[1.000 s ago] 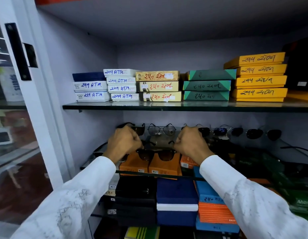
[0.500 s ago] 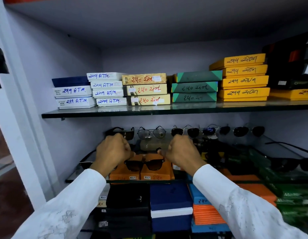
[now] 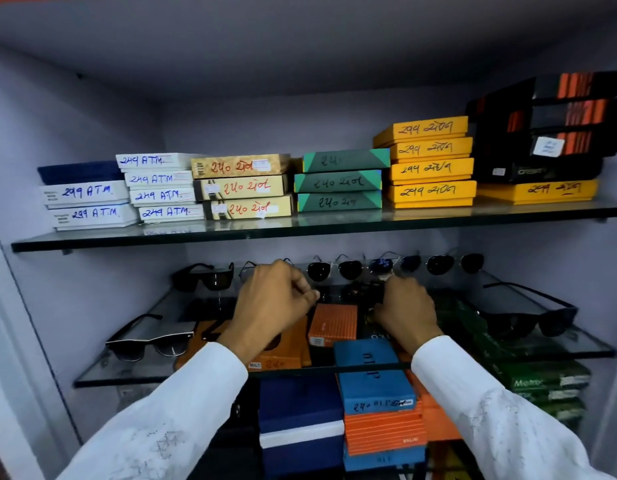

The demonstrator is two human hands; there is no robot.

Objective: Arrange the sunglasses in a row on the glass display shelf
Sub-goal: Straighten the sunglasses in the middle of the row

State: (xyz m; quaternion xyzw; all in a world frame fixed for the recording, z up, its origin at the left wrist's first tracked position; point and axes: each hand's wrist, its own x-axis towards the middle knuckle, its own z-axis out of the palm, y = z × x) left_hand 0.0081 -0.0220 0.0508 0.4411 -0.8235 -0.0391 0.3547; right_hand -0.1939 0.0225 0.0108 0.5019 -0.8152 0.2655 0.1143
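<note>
On the glass display shelf (image 3: pixel 127 378) a back row holds a black wrap pair (image 3: pixel 210 277), dark aviators (image 3: pixel 334 270), a blue-lensed pair (image 3: pixel 393 265) and another dark pair (image 3: pixel 452 263). A black-and-white framed pair (image 3: pixel 151 341) lies at the front left, a black pair (image 3: pixel 532 318) at the right. My left hand (image 3: pixel 276 303) and right hand (image 3: pixel 405 308) hover over the middle of the shelf, fingers pinched on the ends of a dark pair of sunglasses (image 3: pixel 350 293) that is hard to make out between them. A clear-lensed pair is mostly hidden behind my left hand.
The upper glass shelf (image 3: pixel 300 232) carries stacks of white, yellow, green and black boxes close above my hands. Orange, blue and green boxes (image 3: pixel 333 323) show through the glass beneath the display shelf. The cabinet's white frame (image 3: pixel 9 375) stands at the left.
Both hands have carried the dark pair farther back and to the right, toward the back row. The view has shifted closer and to the right.
</note>
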